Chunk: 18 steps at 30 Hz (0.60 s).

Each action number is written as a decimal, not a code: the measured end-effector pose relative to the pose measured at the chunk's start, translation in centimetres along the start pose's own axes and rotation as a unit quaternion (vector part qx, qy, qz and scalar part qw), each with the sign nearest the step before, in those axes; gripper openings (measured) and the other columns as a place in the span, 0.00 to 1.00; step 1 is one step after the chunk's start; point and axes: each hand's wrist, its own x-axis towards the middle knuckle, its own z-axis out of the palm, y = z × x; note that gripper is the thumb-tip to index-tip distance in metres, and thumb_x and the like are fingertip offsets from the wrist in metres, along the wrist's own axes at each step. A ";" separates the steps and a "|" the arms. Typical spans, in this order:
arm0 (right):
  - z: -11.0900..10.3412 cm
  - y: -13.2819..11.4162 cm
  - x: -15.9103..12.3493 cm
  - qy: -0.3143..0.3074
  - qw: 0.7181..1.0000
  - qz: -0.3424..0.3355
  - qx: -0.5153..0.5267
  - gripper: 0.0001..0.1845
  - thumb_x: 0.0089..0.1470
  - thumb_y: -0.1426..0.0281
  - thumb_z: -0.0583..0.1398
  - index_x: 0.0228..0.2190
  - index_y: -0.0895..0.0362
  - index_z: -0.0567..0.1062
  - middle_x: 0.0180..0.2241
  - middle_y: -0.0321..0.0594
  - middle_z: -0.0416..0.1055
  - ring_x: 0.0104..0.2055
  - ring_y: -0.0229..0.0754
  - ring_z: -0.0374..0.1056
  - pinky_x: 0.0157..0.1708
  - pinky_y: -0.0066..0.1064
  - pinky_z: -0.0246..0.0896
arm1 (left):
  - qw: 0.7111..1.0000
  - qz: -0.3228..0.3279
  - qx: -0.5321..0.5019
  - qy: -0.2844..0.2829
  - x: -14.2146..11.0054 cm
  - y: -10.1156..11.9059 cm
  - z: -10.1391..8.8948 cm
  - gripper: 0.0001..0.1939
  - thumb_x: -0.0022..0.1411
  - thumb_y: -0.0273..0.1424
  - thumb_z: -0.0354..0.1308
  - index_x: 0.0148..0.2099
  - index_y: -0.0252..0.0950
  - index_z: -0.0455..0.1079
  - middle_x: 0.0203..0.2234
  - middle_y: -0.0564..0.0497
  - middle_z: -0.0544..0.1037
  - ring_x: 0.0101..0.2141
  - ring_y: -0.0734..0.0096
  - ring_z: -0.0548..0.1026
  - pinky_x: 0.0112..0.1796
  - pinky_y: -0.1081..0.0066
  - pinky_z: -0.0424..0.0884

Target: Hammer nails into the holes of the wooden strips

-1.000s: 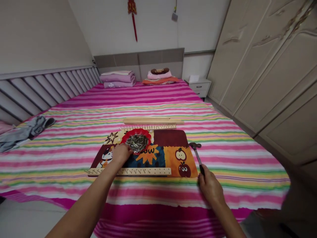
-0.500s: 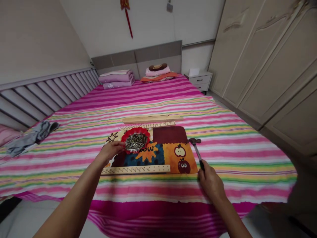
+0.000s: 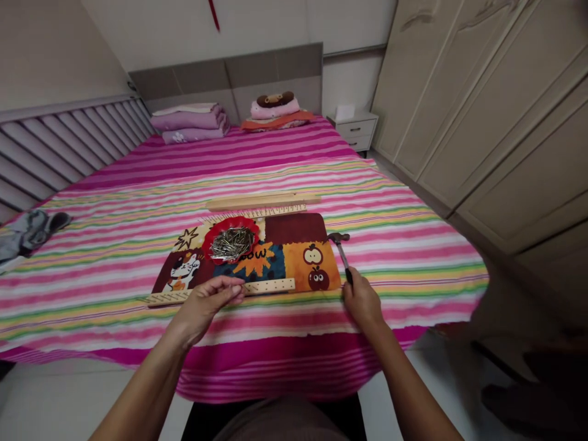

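One bowl [image 3: 209, 245] of many nails [image 3: 233, 244] sits on one mat [image 3: 294, 228], one hammer [image 3: 343, 256] beside it in the right hand [image 3: 364, 303], fingers wrapped round. The left hand [image 3: 204, 306] pinches its fingers together by the nearer of two nailed strips [image 3: 273, 286]; whether on a nail cannot be told

Bedroom. Big bed [image 3: 275, 147] mid-view, magenta stripes at the far end, multicolour striped cover nearer. Grey panelled headboard [image 3: 271, 70] at 11 o'clock, against white back wall [image 3: 275, 27]; red hanging strip [image 3: 214, 15] on that wall, top cut off. Padded slatted side rail [image 3: 82, 135] between 9 and 10, plain side wall [image 3: 46, 49] above it. Pale drawered nightstand [image 3: 358, 131] between 1 and 2. Cream panelled wardrobe [image 3: 496, 122] at 2. Pale floor [image 3: 46, 404] at 8. Light dim, darkest around 4.
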 end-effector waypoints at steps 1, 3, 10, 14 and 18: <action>0.0 0.0 0.0 0.002 1.000 0.001 -0.003 0.24 0.59 0.73 0.51 0.57 0.61 0.64 0.42 0.49 0.72 0.38 0.44 0.68 0.33 0.31 0.58 | 1.000 0.016 0.011 0.004 -0.3 -0.5 0.7 0.21 0.37 0.42 0.71 0.32 0.35 0.77 0.28 0.48 0.80 0.27 0.70 0.76 0.35 0.68 0.75; -0.1 -0.1 0.0 0.003 1.000 0.002 -0.010 0.24 0.59 0.73 0.51 0.57 0.61 0.64 0.42 0.49 0.72 0.38 0.44 0.68 0.33 0.30 0.58 | 0.998 0.044 0.029 0.021 -0.6 -1.7 2.1 0.19 0.37 0.43 0.70 0.31 0.36 0.77 0.29 0.49 0.80 0.26 0.72 0.74 0.33 0.69 0.74; -0.5 -0.5 -0.1 -0.014 1.000 0.019 -0.015 0.25 0.59 0.72 0.51 0.58 0.61 0.63 0.44 0.50 0.71 0.38 0.44 0.68 0.33 0.30 0.59 | 0.982 0.074 0.105 0.136 -0.4 -5.8 5.0 0.18 0.45 0.47 0.62 0.32 0.37 0.76 0.23 0.52 0.78 0.27 0.70 0.74 0.34 0.70 0.71; -0.5 -0.6 -0.1 -0.010 1.000 0.019 -0.008 0.25 0.59 0.72 0.50 0.58 0.61 0.64 0.43 0.50 0.72 0.39 0.45 0.68 0.35 0.32 0.60 | 0.961 0.134 0.140 0.196 0.4 -7.1 5.6 0.16 0.49 0.47 0.59 0.31 0.39 0.75 0.27 0.52 0.78 0.31 0.68 0.74 0.39 0.69 0.70; -0.7 -0.6 -0.1 -0.016 1.000 0.020 -0.009 0.25 0.59 0.73 0.51 0.57 0.60 0.64 0.42 0.48 0.72 0.39 0.44 0.68 0.35 0.31 0.60 | 0.954 0.152 0.156 0.206 1.1 -7.9 6.4 0.15 0.51 0.46 0.58 0.31 0.39 0.74 0.27 0.52 0.77 0.31 0.69 0.73 0.38 0.69 0.69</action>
